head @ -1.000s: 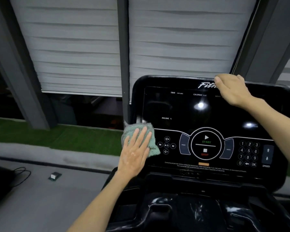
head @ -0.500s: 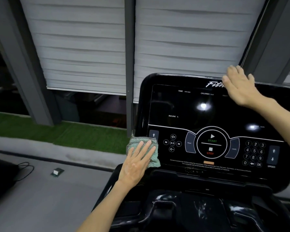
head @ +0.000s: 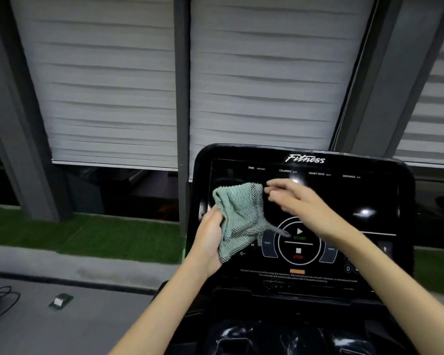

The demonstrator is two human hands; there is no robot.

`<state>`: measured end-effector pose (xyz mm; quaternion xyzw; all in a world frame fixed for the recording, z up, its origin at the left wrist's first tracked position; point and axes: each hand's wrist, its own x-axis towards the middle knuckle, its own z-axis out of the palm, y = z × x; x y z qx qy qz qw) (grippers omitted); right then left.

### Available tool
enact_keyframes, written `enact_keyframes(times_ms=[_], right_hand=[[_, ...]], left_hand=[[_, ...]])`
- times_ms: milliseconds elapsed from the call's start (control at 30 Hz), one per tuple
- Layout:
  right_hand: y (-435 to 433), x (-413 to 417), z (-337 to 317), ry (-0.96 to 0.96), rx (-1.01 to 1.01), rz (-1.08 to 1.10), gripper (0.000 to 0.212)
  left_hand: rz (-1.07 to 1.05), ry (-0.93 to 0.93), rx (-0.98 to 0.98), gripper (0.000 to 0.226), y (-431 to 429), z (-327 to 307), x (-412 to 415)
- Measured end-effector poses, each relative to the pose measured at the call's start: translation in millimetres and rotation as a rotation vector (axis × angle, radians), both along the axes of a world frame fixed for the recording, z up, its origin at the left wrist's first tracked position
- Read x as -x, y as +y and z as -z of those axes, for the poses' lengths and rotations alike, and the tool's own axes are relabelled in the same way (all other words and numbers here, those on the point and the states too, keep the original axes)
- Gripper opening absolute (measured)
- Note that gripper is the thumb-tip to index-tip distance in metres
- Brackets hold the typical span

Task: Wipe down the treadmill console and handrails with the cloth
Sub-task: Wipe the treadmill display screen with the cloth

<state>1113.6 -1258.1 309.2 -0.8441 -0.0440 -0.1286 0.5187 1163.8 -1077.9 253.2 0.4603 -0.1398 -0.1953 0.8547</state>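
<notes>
Head view: our left hand (head: 210,239) grips the cloth (head: 239,213), likely limp, at the console (head: 349,198) left edge; right hand (head: 301,204) spread beside its corner

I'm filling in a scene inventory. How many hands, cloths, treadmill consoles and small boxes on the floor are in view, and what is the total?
Hands: 2, the left hand and the right hand
Cloths: 1, the cloth, held in the left hand
Consoles: 1, the console
Boxes: 1, the box on the floor
Total: 5
</notes>
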Motion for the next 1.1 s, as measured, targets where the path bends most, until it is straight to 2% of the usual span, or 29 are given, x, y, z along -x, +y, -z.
enact_keyframes(times_ms=[100,133,300,467,533,600,633,700,733,833,933,1000,1100], right_hand=[[7,9,8,0.118,-0.153,-0.102,0.047],[8,13,10,0.122,-0.186,-0.125,0.047],[7,22,23,0.075,-0.235,-0.062,0.018],[3,32,34,0.07,-0.258,-0.045,0.016],[-2,32,37,0.065,-0.27,-0.036,0.018],[-8,32,38,0.061,-0.271,-0.025,0.019],[-10,32,37,0.056,-0.276,-0.032,0.019],[-13,33,35,0.035,-0.283,-0.069,0.022],[-16,33,34,0.018,-0.286,-0.09,0.024],[-25,34,32,-0.058,-0.317,-0.126,0.027],[-33,34,28,-0.106,-0.297,-0.122,0.015],[-34,35,25,-0.05,-0.329,-0.129,0.029],[-41,32,22,0.053,-0.416,-0.14,0.044]], left_hand=[[0.147,0.146,0.095,0.043,-3,-11,8],[0.181,0.175,0.111,0.046,-4,-13,9],[0.252,0.174,0.036,0.052,-6,-10,12],[0.291,0.12,-0.113,0.056,-5,12,10],[0.332,0.093,-0.124,0.07,-1,18,6],[0.396,0.026,-0.144,0.082,4,16,6],[0.403,-0.037,-0.186,0.075,4,13,7],[0.351,-0.186,-0.304,0.045,3,7,8],[0.302,-0.244,-0.355,0.037,3,5,7],[0.274,-0.375,-0.397,0.035,8,-2,1],[0.239,-0.511,-0.437,0.025,12,-12,-5],[0.221,-0.576,-0.476,0.034,13,-19,-6],[0.269,-0.572,-0.501,0.044,14,-24,-11]])
